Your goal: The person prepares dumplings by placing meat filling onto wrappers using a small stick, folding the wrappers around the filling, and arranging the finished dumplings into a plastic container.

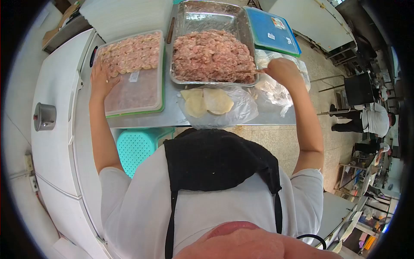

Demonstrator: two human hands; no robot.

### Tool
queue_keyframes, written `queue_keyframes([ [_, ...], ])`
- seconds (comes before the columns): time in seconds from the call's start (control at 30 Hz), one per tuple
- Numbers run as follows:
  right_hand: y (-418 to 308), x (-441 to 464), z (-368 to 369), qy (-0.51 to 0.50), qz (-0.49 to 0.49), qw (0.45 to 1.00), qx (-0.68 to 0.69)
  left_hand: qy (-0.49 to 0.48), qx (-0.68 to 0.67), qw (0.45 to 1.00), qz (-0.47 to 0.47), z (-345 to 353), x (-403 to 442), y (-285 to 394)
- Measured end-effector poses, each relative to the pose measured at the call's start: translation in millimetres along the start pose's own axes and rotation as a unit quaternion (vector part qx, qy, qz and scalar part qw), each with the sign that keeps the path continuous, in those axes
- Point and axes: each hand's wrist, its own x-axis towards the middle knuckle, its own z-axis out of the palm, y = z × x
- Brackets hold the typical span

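My left hand (102, 80) lies with fingers apart over the left side of a clear plastic tray (138, 97). Rows of small filled dumplings (131, 54) cover the tray's far half, and its near half is bare apart from a small white label. My right hand (282, 71) is closed round a thin utensil (252, 70) whose tip reaches the minced meat; its kind is hard to make out. The minced meat (211, 56) fills much of a deep metal pan (211, 19). Pale round wrappers (207, 102) sit on a plastic bag (243, 108) in front of the pan.
Blue-lidded containers (276, 32) stand right of the pan, above another plastic bag (286, 93). The metal table's edge (276, 118) is near my body. Below is a turquoise stool (136, 146); a white fridge (51, 86) stands left. Another person (373, 121) stands far right.
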Motion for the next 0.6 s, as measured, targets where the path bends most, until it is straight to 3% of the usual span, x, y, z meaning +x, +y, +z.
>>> queue_keyframes([
  [0.1, -15.6, 17.9, 42.2, 0.028, -0.060, 0.998, -0.005, 0.064, -0.117, 0.990, 0.039, -10.5, -3.4, 76.2],
  [0.17, -40.7, 15.7, 80.9, 0.104, -0.130, 0.986, -0.005, 0.038, -0.264, 0.961, 0.076, -22.4, -10.8, 151.6],
  [0.27, -50.9, -5.8, 62.7, 0.109, -0.182, 0.977, 0.039, -0.149, -0.437, 0.885, 0.056, 8.0, -42.7, 239.0],
  [0.33, -29.4, -1.7, 69.2, 0.134, -0.237, 0.959, 0.077, -0.193, -0.435, 0.877, 0.074, 41.6, -64.5, 276.1],
  [0.4, -10.2, 3.9, 38.8, 0.113, -0.215, 0.968, 0.067, -0.192, -0.420, 0.883, 0.088, 72.5, -80.8, 296.4],
  [0.47, 6.4, 14.0, 17.5, 0.099, -0.208, 0.973, 0.024, -0.045, -0.335, 0.935, 0.109, 94.9, -91.8, 310.5],
  [0.6, -12.9, 37.0, 79.2, 0.167, -0.253, 0.952, 0.032, -0.085, -0.353, 0.931, 0.036, 109.0, -98.2, 301.6],
])
